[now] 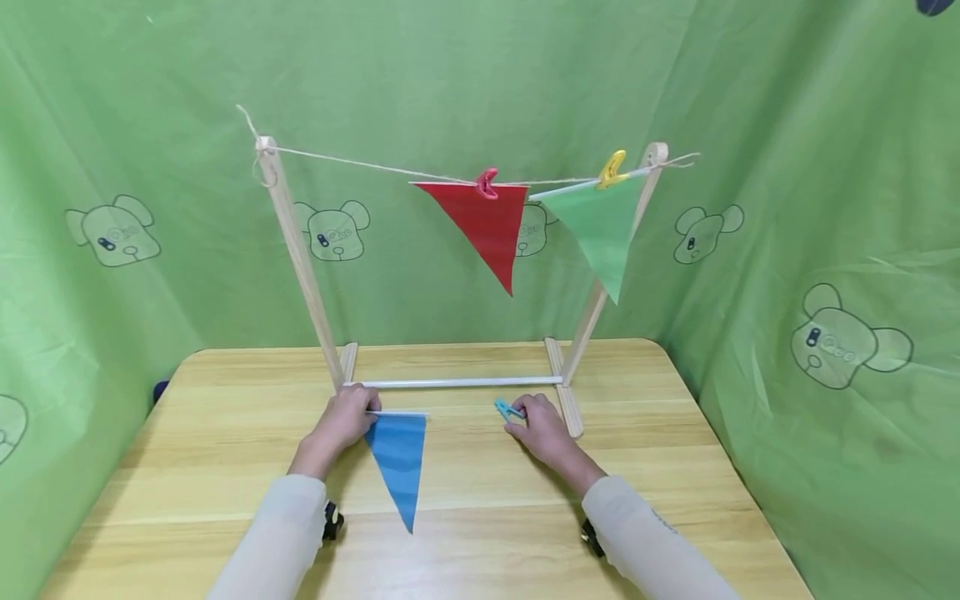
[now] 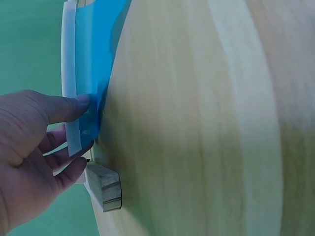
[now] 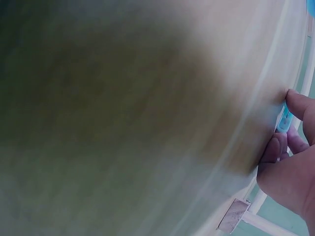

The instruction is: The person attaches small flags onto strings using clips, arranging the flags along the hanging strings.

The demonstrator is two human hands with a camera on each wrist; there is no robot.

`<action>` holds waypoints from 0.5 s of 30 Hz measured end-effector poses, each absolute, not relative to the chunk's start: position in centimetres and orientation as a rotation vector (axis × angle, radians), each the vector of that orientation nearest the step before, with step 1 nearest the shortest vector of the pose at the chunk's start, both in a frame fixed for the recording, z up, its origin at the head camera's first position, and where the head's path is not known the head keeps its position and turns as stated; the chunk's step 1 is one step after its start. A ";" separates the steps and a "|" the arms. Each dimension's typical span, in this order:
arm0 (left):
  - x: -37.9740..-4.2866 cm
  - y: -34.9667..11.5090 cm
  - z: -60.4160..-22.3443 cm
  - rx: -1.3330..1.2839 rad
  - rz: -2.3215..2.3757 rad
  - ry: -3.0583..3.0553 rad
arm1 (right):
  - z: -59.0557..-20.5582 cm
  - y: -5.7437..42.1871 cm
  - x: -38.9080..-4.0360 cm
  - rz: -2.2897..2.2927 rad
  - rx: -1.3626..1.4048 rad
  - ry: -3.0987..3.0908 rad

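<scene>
Centrally, on the wooden table (image 1: pixel 225 467), the left hand (image 1: pixel 341 421) pinches the white top hem of a blue pennant (image 1: pixel 401 462) at its left corner, thumb over fingers, as the left wrist view confirms; the pennant lies flat with its tip toward the person, probably so the hem is free to lift. The right hand (image 1: pixel 543 429) pinches a small teal clip (image 1: pixel 507 409) between thumb and fingertips, just in front of the wooden frame (image 1: pixel 457 382). Above, a string (image 1: pixel 360 161) spans the two posts; a pink clip (image 1: pixel 487 182) holds a red pennant (image 1: pixel 483 225) and a yellow clip (image 1: pixel 612 169) a green pennant (image 1: pixel 596 229), hanging side by side. The green backdrop (image 1: pixel 825 250) carries cartoon bear heads; no legible writing or brand appears.
</scene>
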State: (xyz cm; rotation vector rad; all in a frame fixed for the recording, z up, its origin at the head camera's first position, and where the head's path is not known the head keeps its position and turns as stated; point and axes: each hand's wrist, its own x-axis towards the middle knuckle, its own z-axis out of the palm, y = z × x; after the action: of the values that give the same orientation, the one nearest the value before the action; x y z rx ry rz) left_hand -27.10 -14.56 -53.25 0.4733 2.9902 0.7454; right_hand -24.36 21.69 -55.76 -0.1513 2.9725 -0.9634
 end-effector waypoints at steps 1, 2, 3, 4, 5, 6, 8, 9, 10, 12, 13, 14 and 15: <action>-27.1 -14.5 -53.2 0.483 0.765 2.982 | -55.7 21.7 -24.3 -0.961 -0.152 2.975; -27.0 -14.5 -53.2 0.490 0.789 2.971 | -55.7 21.7 -24.3 -0.958 -0.163 2.980; -27.0 -14.5 -53.3 0.495 0.814 2.958 | -55.7 21.7 -24.2 -0.954 -0.171 2.983; -27.0 -14.4 -53.3 0.498 0.840 2.943 | -55.6 21.7 -24.2 -0.947 -0.185 2.988; -26.9 -14.4 -53.3 0.512 0.865 2.928 | -55.6 21.7 -24.1 -0.939 -0.203 2.998; -26.9 -14.4 -53.4 0.522 0.889 2.915 | -55.6 21.7 -24.1 -0.932 -0.221 3.003; -26.7 -14.3 -53.4 0.526 0.927 2.895 | -55.6 21.7 -24.0 -0.922 -0.259 3.018; -26.7 -14.3 -53.4 0.526 0.939 2.890 | -55.5 21.7 -23.9 -0.917 -0.270 3.026; -26.6 -14.3 -53.4 0.531 0.954 2.887 | -55.5 21.7 -23.9 -0.913 -0.284 3.034; -26.5 -14.2 -53.4 0.529 0.986 2.884 | -55.4 21.7 -23.9 -0.919 -0.300 3.036; -26.5 -14.2 -53.4 0.529 1.002 2.884 | -55.4 21.7 -23.9 -0.920 -0.303 3.035; -26.5 -14.1 -53.4 0.525 1.022 2.881 | -55.3 21.7 -23.9 -0.924 -0.305 3.031; -26.4 -14.1 -53.4 0.522 1.042 2.877 | -55.3 21.8 -23.9 -0.929 -0.304 3.021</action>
State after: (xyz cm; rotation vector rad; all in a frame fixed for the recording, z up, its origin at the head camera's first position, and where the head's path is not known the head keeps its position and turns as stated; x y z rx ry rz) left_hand -26.44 -14.11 -53.36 0.5224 2.8772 1.0424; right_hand -23.88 21.75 -55.30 -0.3044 3.0213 -0.9288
